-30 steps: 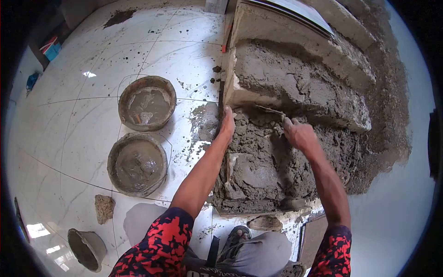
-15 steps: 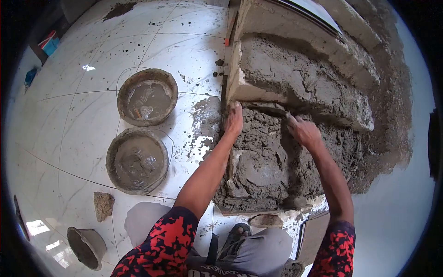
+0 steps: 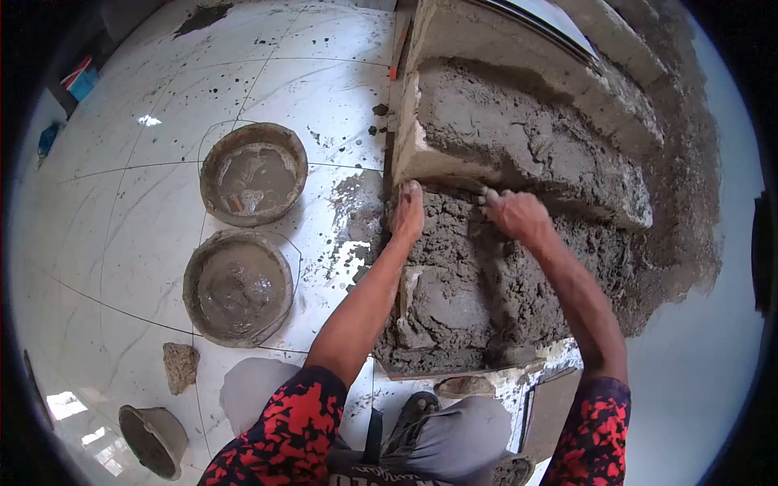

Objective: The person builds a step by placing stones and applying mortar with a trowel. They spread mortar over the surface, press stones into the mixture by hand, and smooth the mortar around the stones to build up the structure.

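My left hand (image 3: pixel 408 212) rests at the left edge of the mortar-covered step, its fingertips against the lower corner of the raised step (image 3: pixel 421 166). Its fingers look stretched along that edge, partly hidden from above. My right hand (image 3: pixel 519 215) is closed on a mortar-smeared trowel (image 3: pixel 466 188), which lies low along the foot of the riser; much of the tool blends into the mortar. Rough wet mortar (image 3: pixel 447 227) spreads beneath both hands. Closer to me, a smoother patch of mortar (image 3: pixel 454 304) sits on the same step.
Two mortar buckets, one farther (image 3: pixel 254 174) and one nearer (image 3: pixel 237 287), stand on the tiled floor at left. Below them are a lump of rubble (image 3: pixel 180 367) and a tipped small bucket (image 3: pixel 152 441). Steps rise at upper right beside a wall (image 3: pixel 689 373).
My right hand has moved slightly left and upward with the trowel, closer to the riser's foot. The left hand stays at the step's corner. The view has shifted a little.
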Available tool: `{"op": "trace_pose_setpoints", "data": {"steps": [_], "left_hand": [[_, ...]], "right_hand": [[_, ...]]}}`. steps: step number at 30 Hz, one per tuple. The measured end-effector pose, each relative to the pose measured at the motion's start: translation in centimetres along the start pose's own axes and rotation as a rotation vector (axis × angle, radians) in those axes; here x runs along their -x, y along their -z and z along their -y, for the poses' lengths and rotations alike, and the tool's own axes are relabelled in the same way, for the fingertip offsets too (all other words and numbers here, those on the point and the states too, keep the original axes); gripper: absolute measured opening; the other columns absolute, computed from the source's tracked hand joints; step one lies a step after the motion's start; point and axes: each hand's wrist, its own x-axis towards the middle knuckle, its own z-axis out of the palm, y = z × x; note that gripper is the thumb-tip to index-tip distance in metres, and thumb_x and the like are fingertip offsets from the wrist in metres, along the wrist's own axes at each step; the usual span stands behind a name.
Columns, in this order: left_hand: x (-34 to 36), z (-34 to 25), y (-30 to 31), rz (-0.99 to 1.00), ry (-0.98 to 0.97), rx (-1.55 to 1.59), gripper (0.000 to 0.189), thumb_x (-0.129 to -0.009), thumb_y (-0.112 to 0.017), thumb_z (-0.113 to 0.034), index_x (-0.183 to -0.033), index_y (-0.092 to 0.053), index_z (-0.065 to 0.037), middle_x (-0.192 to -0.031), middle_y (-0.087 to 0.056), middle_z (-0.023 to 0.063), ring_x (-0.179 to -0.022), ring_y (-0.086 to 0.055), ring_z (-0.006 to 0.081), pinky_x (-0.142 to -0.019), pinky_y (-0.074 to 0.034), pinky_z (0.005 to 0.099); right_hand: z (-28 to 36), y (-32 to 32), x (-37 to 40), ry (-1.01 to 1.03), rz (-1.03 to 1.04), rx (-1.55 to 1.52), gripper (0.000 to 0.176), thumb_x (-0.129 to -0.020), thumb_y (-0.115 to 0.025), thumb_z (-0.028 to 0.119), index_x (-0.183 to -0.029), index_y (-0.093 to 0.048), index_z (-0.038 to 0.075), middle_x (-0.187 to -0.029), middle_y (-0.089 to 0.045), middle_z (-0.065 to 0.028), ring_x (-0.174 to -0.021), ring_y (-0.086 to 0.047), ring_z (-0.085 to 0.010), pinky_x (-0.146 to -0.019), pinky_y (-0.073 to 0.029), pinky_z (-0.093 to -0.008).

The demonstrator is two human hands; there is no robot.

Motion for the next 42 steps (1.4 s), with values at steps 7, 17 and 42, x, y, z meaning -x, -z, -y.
{"op": "trace_pose_setpoints", "data": {"steps": [7,17,42], "left_hand": [[-0.2,1.7,0.3,-0.054,0.071,0.019,0.078,-0.089,-0.022,-0.063,-0.133,-0.041,-0.001,-0.133,-0.044,0.0247,-0.125,-0.039,0.0415,-0.105,-0.028,0.0434],[-0.6,2.7,-0.2,-0.093,-0.139,0.016,0.077,-0.092,-0.018,-0.06,-0.143,-0.023,-0.003,-0.146,-0.027,0.0201,-0.135,-0.025,0.036,-0.11,-0.02,0.0387],[1.1,0.5,0.8,-0.006,-0.006,0.003,0.072,-0.093,-0.02,-0.054,-0.141,-0.025,0.0,-0.145,-0.025,0.0234,-0.133,-0.026,0.0388,-0.11,-0.022,0.0412]], "right_hand": [[-0.4,-2.9,2.4,0.047,-0.136,-0.077,0.032,-0.094,-0.042,0.03,-0.109,-0.051,0.004,-0.077,-0.062,-0.0178,-0.063,-0.063,-0.0352,-0.053,-0.05,-0.0446],[0.4,-1.0,16.3,-0.598,-0.062,-0.668,0.035,-0.093,-0.046,0.031,-0.109,-0.046,0.0,-0.089,-0.06,-0.0263,-0.08,-0.06,-0.0403,-0.069,-0.047,-0.0462],[3.5,1.2,11.5,-0.36,-0.049,-0.514,0.03,-0.093,-0.04,0.026,-0.104,-0.049,0.0,-0.1,-0.058,-0.0302,-0.079,-0.061,-0.0424,-0.065,-0.047,-0.0489]]}}
